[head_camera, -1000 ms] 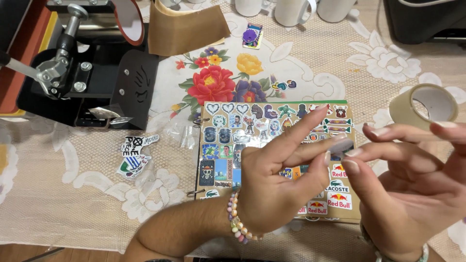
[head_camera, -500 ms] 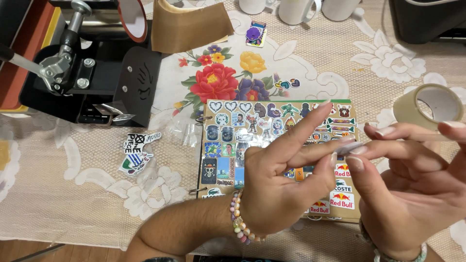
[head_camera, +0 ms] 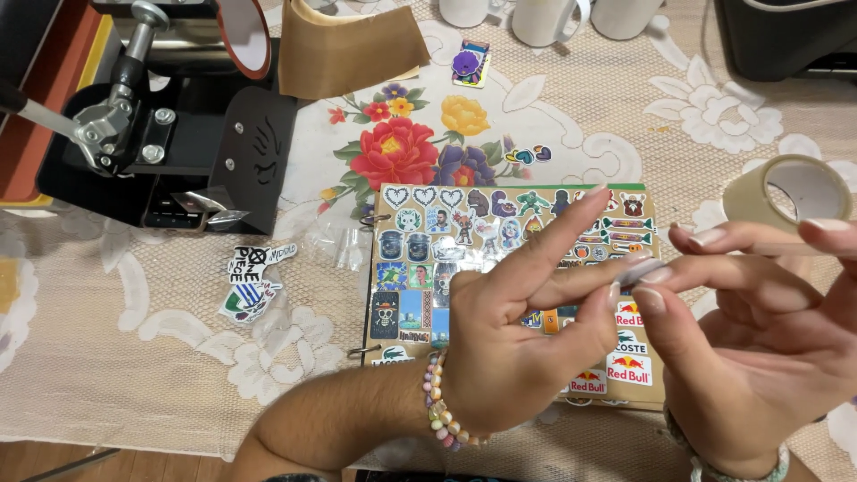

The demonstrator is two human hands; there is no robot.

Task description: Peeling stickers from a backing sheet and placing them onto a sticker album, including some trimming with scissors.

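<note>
Barely anything has shifted since a second ago: both hands sit in pretty much the same spot over the sticker sheet (head_camera: 500, 268), just nudged a little higher in view as the head camera tipped. The left hand (head_camera: 518, 348) keeps its index finger pointing up and to the right while its middle finger reaches across to meet the right hand (head_camera: 759, 357). Where they meet, the right thumb and first finger are pinched narrow on a small strip of clear tape (head_camera: 644, 270), with the left fingertip touching it too. It's see-through, so I can't tell which hand it's really stuck to. The other right fingers are spread loose above.

Since the pinch looks the same across all three frames, my read is that the tape piece is being fiddled with and hasn't come free yet. Nothing has been stuck down or lifted off the sheet.

Around them: the tape roll (head_camera: 786, 192) stands on edge just beyond the right fingers, on the lace-covered surface (head_camera: 125, 375). The sticker sheet lies flat under the hands, a few loose stickers (head_camera: 253, 281) sit to its left, and a black press machine (head_camera: 152, 143) fills the top left corner. White mugs (head_camera: 544, 18) line the far edge. A beaded bracelet (head_camera: 442, 402) is on the left wrist.
</note>
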